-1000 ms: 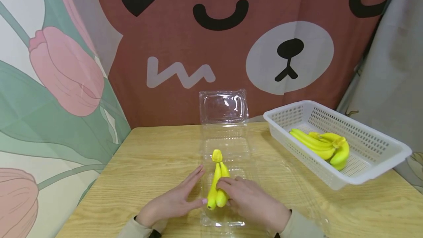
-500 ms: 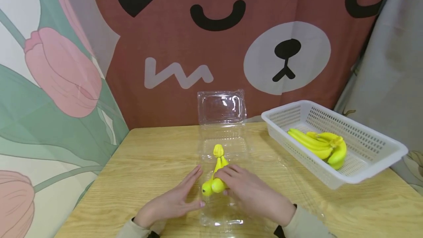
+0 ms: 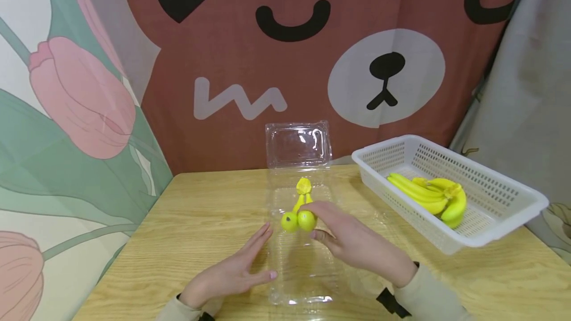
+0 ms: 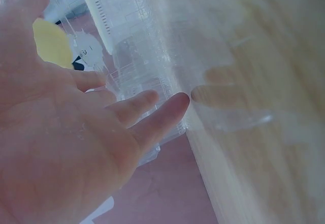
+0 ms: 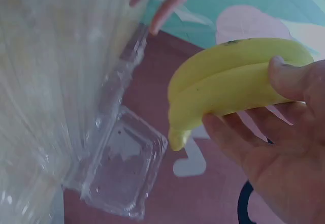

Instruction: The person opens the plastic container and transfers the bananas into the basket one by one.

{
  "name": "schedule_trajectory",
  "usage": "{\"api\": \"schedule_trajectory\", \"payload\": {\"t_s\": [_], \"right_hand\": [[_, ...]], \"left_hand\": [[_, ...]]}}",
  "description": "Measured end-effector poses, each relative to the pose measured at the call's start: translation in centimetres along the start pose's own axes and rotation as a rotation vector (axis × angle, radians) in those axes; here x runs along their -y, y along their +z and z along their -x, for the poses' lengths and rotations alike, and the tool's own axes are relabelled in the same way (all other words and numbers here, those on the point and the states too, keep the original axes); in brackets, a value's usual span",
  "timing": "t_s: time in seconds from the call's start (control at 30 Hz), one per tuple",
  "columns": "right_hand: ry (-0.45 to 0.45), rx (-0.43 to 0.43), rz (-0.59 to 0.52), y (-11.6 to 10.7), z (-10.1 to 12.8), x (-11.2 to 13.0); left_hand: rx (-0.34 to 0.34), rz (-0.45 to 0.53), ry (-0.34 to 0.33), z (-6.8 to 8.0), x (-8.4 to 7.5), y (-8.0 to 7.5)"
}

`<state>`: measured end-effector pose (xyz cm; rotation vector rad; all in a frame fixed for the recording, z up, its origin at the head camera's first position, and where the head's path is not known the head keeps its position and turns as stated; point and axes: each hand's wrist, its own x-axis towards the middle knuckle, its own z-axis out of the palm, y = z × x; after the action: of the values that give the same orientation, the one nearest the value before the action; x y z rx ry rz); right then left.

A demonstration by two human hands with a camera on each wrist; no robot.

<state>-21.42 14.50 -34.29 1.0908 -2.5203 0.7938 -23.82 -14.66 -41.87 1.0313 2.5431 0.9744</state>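
My right hand (image 3: 332, 229) grips a small bunch of two yellow bananas (image 3: 300, 214), lifted above the clear plastic clamshell box (image 3: 303, 271) on the wooden table (image 3: 200, 222). In the right wrist view the bananas (image 5: 228, 84) lie between thumb and fingers (image 5: 238, 137). My left hand (image 3: 236, 269) lies flat with straight fingers against the left edge of the box; its fingertips (image 4: 170, 109) touch the clear plastic box (image 4: 137, 56). The box lid (image 3: 298, 145) stands open at the back.
A white perforated basket (image 3: 490, 232) holding another bunch of bananas (image 3: 434, 197) sits at the right on the table. Printed curtains hang behind the table and along its left side.
My right hand has lifted the two-banana bunch out of the box tray and tipped it, ends now facing the camera. My left hand has stayed beside the box.
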Motion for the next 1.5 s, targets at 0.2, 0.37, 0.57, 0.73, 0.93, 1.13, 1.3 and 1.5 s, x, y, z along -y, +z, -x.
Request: {"api": "schedule_trajectory", "payload": {"t_s": [0.2,0.37,0.57,0.73,0.93,1.13,1.3,1.5], "right_hand": [[0.029,-0.1,0.034,-1.5,-0.2,-0.9],[0.018,-0.158,0.065,-1.9,-0.3,-2.2],[-0.009,-0.245,0.146,-2.6,-0.4,-3.6],[-0.005,-0.266,0.231,-3.5,-0.2,-4.3],[0.061,-0.288,0.305,-4.6,0.2,-5.1],[0.111,-0.303,0.355,-5.4,0.9,-6.5],[0.161,-0.315,0.38,-6.2,1.7,-7.8],[0.24,-0.307,0.38,-7.6,2.9,-9.2]], "left_hand": [[-0.004,-0.007,-0.011,0.0,0.0,0.0],[-0.008,-0.013,-0.008,-0.1,0.0,0.1],[-0.016,-0.018,-0.006,0.0,0.0,0.1],[-0.013,-0.016,-0.005,0.0,-0.2,0.1],[-0.013,-0.008,-0.007,0.1,-0.3,0.1],[-0.007,-0.006,-0.015,0.2,-0.4,0.1],[-0.007,-0.005,-0.013,0.2,-0.4,0.1],[-0.006,-0.001,-0.015,0.1,-0.4,0.1]]}}
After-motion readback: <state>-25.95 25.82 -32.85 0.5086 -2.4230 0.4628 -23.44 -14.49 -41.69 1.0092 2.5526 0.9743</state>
